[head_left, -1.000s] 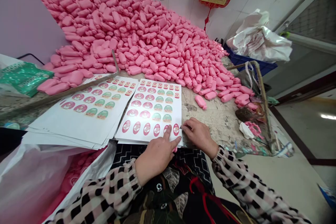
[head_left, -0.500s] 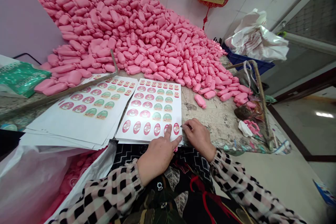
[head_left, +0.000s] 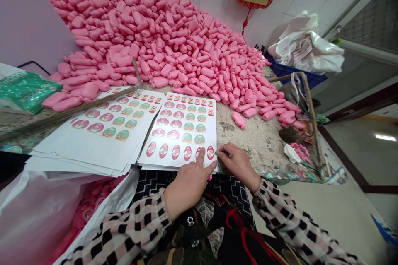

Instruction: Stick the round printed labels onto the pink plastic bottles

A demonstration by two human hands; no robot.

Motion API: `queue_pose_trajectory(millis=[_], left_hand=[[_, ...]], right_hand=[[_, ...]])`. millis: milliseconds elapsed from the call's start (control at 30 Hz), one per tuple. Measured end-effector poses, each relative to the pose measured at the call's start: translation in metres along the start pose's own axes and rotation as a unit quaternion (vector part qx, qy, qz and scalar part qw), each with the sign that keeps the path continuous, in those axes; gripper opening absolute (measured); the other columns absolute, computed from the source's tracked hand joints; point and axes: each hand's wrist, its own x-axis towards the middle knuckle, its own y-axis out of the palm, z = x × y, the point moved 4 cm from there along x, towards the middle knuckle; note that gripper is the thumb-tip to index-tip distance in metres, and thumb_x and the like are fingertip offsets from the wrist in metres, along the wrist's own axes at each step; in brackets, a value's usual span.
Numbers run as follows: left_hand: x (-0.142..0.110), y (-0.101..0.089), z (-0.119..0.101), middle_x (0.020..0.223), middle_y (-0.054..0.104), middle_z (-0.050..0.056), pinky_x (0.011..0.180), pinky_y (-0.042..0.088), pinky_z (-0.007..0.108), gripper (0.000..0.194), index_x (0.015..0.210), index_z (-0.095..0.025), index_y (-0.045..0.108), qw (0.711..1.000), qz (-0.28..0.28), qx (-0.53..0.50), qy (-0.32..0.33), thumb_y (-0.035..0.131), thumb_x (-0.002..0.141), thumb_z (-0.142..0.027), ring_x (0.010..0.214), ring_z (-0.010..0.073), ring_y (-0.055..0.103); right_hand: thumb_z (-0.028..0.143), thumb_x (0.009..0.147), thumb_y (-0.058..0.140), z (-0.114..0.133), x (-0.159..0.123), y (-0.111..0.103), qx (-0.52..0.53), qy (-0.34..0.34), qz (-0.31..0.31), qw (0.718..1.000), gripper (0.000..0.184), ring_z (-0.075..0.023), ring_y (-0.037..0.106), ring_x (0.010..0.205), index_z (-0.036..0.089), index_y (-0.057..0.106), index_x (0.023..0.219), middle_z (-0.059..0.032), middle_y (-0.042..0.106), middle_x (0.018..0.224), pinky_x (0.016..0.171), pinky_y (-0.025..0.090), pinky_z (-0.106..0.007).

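My left hand [head_left: 187,188] lies palm down over the lower right of the sticker sheet [head_left: 174,165]. Its index finger and thumb stretch out onto the paper, and the other fingers curl underneath. A pink end [head_left: 209,177], like that of the small pink bottles, pokes out below the thumb, mostly hidden by the hand. At the sheet's right edge my right hand [head_left: 238,163] pinches by the oval red sticker [head_left: 210,153] in the bottom corner. A tiny dark tip shows at its fingertips, too small to name. Rows of pink, green and red stickers cover the sheet.
Pink bottles [head_left: 174,37] are heaped across the back of the worktable [head_left: 230,132]. More sticker sheets [head_left: 81,149] lie left. A bent metal frame [head_left: 311,112] stands right, a wooden bar [head_left: 71,109] left. A plastic bag [head_left: 34,207] holds pink pieces at the lower left.
The view has shifted slightly. My right fingertips have moved a little lower along the oval sticker's edge; my left hand keeps its place on the sheet.
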Motion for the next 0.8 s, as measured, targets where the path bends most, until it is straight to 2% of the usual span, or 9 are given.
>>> queue_pose_trajectory(millis=[167,333,500,800], left_hand=[[0.000,0.000,0.000,0.148,0.019,0.019,0.064,0.049,0.036,0.057,0.138,-0.038,0.028,1.000,-0.002,0.011,0.000,0.047,0.085,-0.029,0.078,0.0230,0.064],[-0.001,-0.001,-0.001,0.148,0.018,0.020,0.065,0.048,0.036,0.060,0.138,-0.037,0.027,1.000,-0.002,0.013,0.007,0.049,0.084,-0.027,0.080,0.0235,0.064],[0.000,0.000,0.000,0.149,0.016,0.019,0.064,0.048,0.036,0.059,0.139,-0.037,0.027,1.000,0.003,0.011,0.002,0.047,0.085,-0.028,0.080,0.0242,0.064],[-0.002,0.002,0.000,0.149,0.017,0.020,0.063,0.048,0.036,0.060,0.139,-0.038,0.025,1.000,-0.020,0.022,0.002,0.048,0.085,-0.029,0.076,0.0228,0.063]], right_hand=[[0.037,0.082,0.050,-0.007,-0.006,0.015,0.083,0.070,-0.052,0.993,0.022,-0.0142,0.055,0.068,0.020,0.063,0.077,-0.0010,0.063,0.078,0.062,0.037,-0.025],[0.039,0.082,0.048,-0.003,0.000,0.020,0.084,0.078,-0.082,0.990,0.023,-0.0142,0.054,0.068,0.021,0.062,0.078,-0.0007,0.063,0.078,0.063,0.037,-0.025],[0.039,0.082,0.048,0.000,0.008,0.014,0.052,0.074,-0.057,0.994,0.022,-0.0139,0.054,0.067,0.022,0.062,0.078,-0.0002,0.063,0.078,0.061,0.036,-0.024],[0.039,0.084,0.049,0.005,0.000,0.003,-0.007,0.043,-0.028,0.999,0.022,-0.0143,0.055,0.072,0.023,0.062,0.077,-0.0001,0.063,0.080,0.062,0.034,-0.025]])
